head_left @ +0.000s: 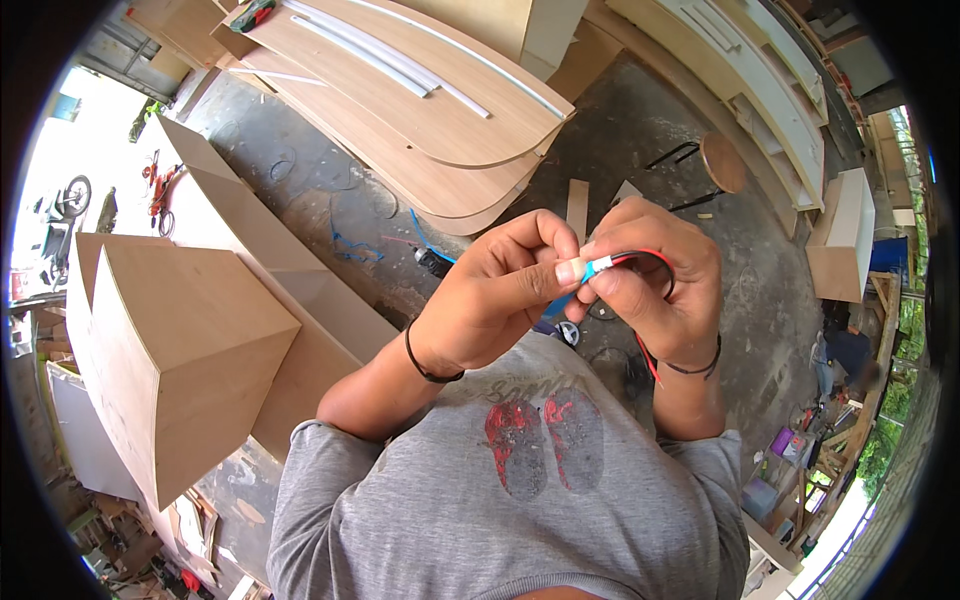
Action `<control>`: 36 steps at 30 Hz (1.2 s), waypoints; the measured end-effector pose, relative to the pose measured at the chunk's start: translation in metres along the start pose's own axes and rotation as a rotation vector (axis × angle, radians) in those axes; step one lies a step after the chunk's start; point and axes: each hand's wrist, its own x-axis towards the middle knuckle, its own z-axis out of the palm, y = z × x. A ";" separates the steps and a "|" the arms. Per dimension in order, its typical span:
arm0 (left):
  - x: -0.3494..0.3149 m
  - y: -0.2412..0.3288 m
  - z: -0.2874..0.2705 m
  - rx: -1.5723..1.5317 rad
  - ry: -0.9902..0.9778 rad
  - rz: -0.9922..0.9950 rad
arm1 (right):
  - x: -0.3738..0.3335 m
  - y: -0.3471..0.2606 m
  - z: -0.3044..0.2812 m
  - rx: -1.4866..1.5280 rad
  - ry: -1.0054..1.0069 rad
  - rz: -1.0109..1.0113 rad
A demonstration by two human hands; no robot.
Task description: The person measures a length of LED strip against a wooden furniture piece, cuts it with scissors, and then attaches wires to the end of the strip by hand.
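- Wires, red and black: being held in right hand, before shirt.
- Pinching blue piece with left hand, beside white connector.
- Seemingly already joining at connector; apparently leaving blue piece unfinished.

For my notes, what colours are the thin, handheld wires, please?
The wires are red and black; head view.

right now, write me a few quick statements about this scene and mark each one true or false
1. The left hand pinches a small blue piece. True.
2. The wires are green and yellow. False: they are red and black.
3. White strips lie on a wooden panel. True.
4. The round-seated stool is at the left of the picture. False: it is at the right.
5. The shirt is bright green. False: it is grey.
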 end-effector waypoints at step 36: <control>-0.032 0.015 -0.006 0.459 0.198 0.281 | 0.004 0.020 0.064 -0.419 0.311 -0.151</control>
